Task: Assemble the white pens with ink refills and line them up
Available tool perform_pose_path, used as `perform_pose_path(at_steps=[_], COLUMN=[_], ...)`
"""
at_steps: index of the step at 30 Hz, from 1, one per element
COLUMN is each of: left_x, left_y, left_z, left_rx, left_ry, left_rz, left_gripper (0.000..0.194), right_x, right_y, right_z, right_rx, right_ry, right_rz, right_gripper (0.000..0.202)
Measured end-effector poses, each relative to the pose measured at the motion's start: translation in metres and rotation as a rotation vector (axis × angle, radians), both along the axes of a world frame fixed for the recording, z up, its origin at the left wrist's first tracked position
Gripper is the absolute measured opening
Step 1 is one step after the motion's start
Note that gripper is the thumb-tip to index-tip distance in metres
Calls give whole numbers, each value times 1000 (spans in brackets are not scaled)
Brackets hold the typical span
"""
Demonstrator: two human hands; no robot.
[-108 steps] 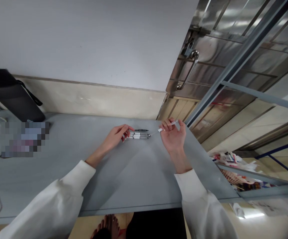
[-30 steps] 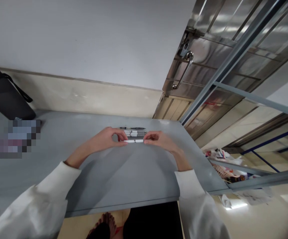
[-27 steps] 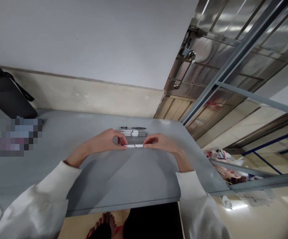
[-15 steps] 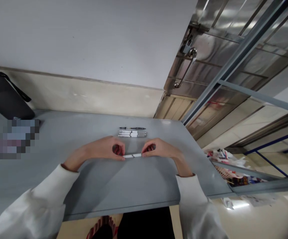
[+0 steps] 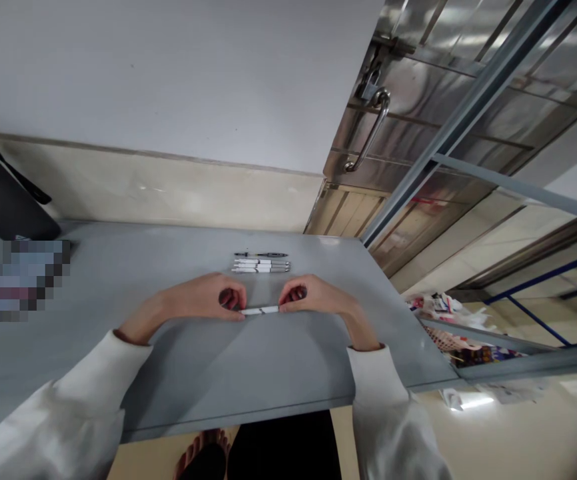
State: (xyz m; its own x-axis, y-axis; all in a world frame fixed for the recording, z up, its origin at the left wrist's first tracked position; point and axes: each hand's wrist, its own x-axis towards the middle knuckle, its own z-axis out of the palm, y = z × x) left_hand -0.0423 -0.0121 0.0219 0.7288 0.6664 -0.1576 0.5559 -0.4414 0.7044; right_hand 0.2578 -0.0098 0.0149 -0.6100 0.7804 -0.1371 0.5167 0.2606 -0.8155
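The left hand (image 5: pixel 208 297) pinches 1 end of a white pen (image 5: pixel 260 311) between thumb and fingers; the right hand (image 5: pixel 313 295) pinches the other. Whether the white pen touches the worktop (image 5: pixel 248 373) cannot be told. Just beyond the white pen, similar pens (image 5: pixel 262 267) lie side by side, then 1 black pen (image 5: pixel 271 255). Well left of it stands a black bottle (image 5: pixel 8 197).

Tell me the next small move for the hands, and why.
I'd probably move the held pen toward the white pens: the left hand and right hand pinch its opposite ends, and it is nearly parallel to them, nearer the body.
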Motion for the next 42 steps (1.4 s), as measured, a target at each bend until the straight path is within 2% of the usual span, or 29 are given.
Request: perform_pose_path(at_steps=[6, 11, 13, 17, 20, 27, 42], left_x=[1, 1, 3, 8, 12, 15, 16], left_y=[-3, -1, 1, 7, 9, 12, 12], left_z=[5, 4, 1, -8, -16, -28, -34], left_rx=[-10, 36, 159, 520, 636, 643, 655], left_ry=[-17, -23, -58, -164, -179, -130, -60], left_rz=[24, 30, 72, 210, 256, 224, 190], left_gripper=[17, 22, 24, 21, 16, 18, 19], right_x=[2, 0, -3, -7, -8, -8, -7], right_y=[4, 1, 3, 12, 17, 20, 23], right_z=[-1, -2, -4, -11, -18, -30, -37], right_rx=[-31, -5, 71, 388, 546, 600, 609], right_ry=[52, 82, 93, 67, 34, -42, -60], right_rz=[57, -6, -97, -321, -375, -322, -291], right_gripper=[12, 12, 15, 11, 8, 10, 10])
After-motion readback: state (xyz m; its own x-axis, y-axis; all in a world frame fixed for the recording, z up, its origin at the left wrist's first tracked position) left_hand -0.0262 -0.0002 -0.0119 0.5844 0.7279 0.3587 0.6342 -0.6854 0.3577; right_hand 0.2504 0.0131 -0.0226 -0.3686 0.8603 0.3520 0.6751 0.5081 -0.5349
